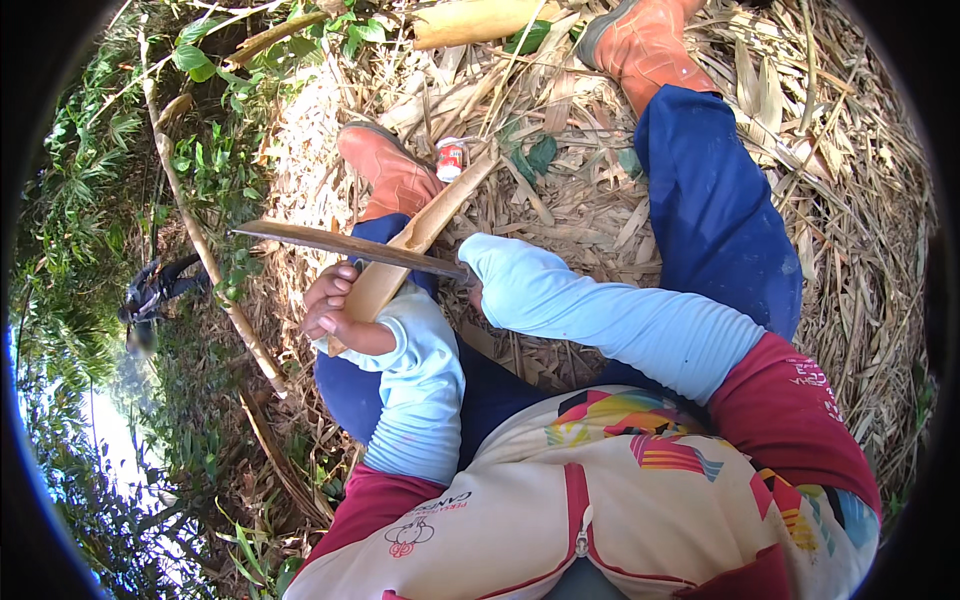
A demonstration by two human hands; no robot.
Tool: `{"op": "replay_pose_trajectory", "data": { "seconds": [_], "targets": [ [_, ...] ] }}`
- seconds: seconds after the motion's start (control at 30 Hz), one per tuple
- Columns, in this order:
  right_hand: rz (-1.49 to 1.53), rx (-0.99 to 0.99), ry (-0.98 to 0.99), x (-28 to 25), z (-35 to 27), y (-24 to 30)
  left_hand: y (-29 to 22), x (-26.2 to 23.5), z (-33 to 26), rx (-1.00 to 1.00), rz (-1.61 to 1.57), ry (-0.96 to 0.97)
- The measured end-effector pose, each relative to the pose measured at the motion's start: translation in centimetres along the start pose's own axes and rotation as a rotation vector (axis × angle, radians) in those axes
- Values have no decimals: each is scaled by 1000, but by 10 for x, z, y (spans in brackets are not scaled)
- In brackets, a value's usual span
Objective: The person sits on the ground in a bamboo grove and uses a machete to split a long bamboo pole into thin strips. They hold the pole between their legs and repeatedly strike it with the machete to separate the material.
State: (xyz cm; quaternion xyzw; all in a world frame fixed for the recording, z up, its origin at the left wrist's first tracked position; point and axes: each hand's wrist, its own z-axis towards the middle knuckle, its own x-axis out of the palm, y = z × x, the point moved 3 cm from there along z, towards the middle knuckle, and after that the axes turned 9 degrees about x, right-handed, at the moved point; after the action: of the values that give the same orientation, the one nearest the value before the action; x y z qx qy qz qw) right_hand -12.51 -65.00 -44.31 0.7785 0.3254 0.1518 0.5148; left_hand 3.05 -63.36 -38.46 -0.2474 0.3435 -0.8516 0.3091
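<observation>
My left hand [345, 312] is closed around the lower end of a split piece of bamboo [440, 208], pale and slightly hollow. The bamboo slants up and to the right, past my left boot. My right hand [474, 292], mostly covered by a light blue sleeve, grips a machete, its handle largely hidden. The machete's long dark blade [335, 242] points left and lies across the bamboo, just above my left hand. Whether the edge is biting into the bamboo, I cannot tell.
My orange boots [385, 170] and blue trouser legs [710, 200] frame ground littered with dry bamboo leaves and shavings. A red and white can [451, 160] stands by the left boot. Farther off lie a yellowish bamboo piece [475, 22] and, at left, a long branch [195, 215] beside green plants.
</observation>
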Motion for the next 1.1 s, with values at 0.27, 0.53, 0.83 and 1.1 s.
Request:
{"op": "replay_pose_trajectory", "data": {
  "seconds": [0.27, 0.53, 0.83, 1.1],
  "targets": [
    [9, 9, -34, 2, -2, -9, -4, -4, 2, 32, 54, -46],
    [13, -37, -38, -3, 1, -10, 1, -4, 3, 88, 37, 10],
    [-57, 25, -26, 0, 0, -3, -4, 1, 2, 31, 23, -64],
    [-69, 59, -43, -5, 2, -10, -11, 11, 0, 36, 131, 12]
  ]
}}
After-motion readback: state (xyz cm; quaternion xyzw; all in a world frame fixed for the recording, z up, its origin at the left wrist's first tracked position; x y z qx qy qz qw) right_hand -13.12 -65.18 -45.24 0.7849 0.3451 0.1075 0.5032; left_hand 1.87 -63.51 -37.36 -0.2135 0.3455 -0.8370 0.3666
